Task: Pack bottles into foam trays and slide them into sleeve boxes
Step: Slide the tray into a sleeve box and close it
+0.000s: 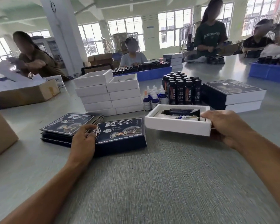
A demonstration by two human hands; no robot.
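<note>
Right hand [228, 126] grips white foam tray [176, 125] holding dark bottles; left hand [84, 136] pinches navy sleeve box [121, 135]

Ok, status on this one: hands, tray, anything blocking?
Right hand grips loaded foam tray. Left hand holds dark sleeve box. Path between them clear.

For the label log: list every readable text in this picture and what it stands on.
"RETROMOPOLIS", partly blurred: chest of the standing person's dark green T-shirt.
"温泉": labels of the tall dark bottles.
"百草": the dark blue sleeve box under the left hand.
All smaller print on sleeves, bottles and boxes: too blurred.
</note>
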